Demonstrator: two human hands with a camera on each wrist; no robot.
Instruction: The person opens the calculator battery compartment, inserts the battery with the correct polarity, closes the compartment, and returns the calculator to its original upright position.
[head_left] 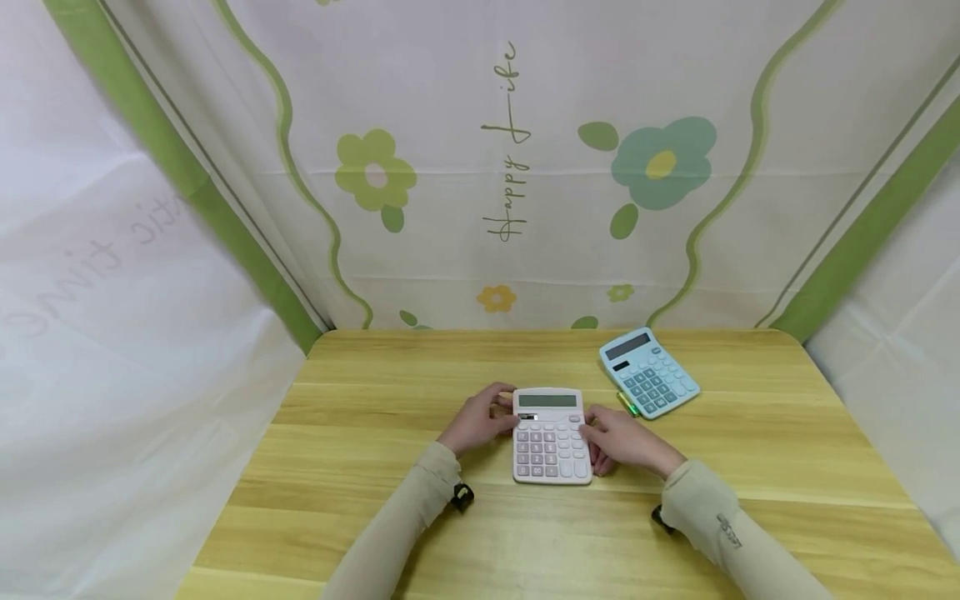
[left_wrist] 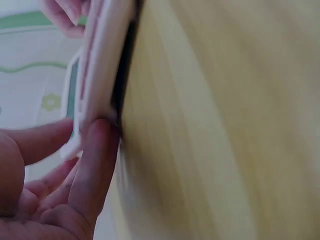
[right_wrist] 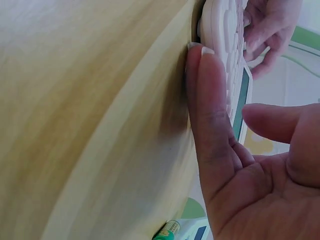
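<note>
A pale pink calculator (head_left: 552,450) is face up at the middle of the wooden table, its screen toward the back. My left hand (head_left: 480,423) holds its left edge, thumb at the upper side and fingers along the rim. On the opposite edge my right hand (head_left: 618,439) grips, with the thumb near the keys and the fingers low against the side. A dark gap shows below the calculator's edge (left_wrist: 102,70) in the left wrist view. Whether it is slightly raised or resting on its base, I cannot tell.
A light blue calculator (head_left: 649,372) lies tilted at the back right. Against its left side lies a small green and gold cylinder (head_left: 628,405), which looks like a battery. Printed curtains (head_left: 442,250) hang behind the table (head_left: 360,500) and at both sides.
</note>
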